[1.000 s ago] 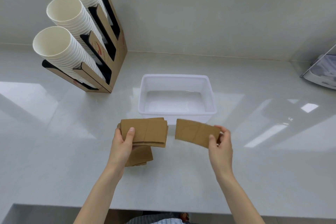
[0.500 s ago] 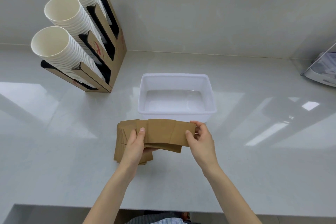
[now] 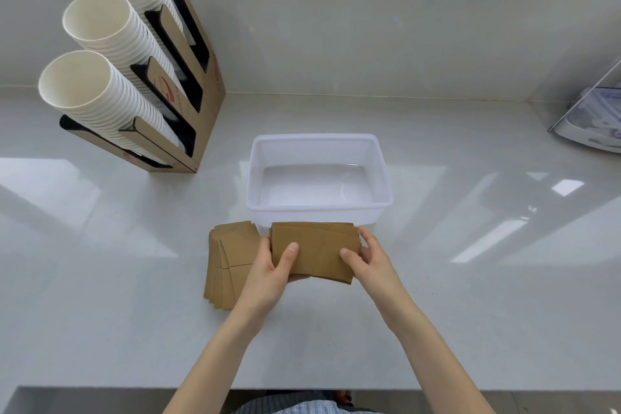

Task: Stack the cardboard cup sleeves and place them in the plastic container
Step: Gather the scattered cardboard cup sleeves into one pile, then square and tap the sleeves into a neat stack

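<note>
Sleeves that were held apart a second ago are now joined into one held stack (image 3: 314, 250), gripped by the left hand (image 3: 268, 270) and right hand (image 3: 368, 257), just before the plastic container (image 3: 319, 207), which is seen empty. More sleeves (image 3: 232, 264) lie fanned left of it, so stacking is judged unfinished.

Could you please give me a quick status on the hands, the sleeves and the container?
Left hand and right hand both grip the held sleeves. Loose sleeves lie on the counter at left. Container empty, path clear.
</note>
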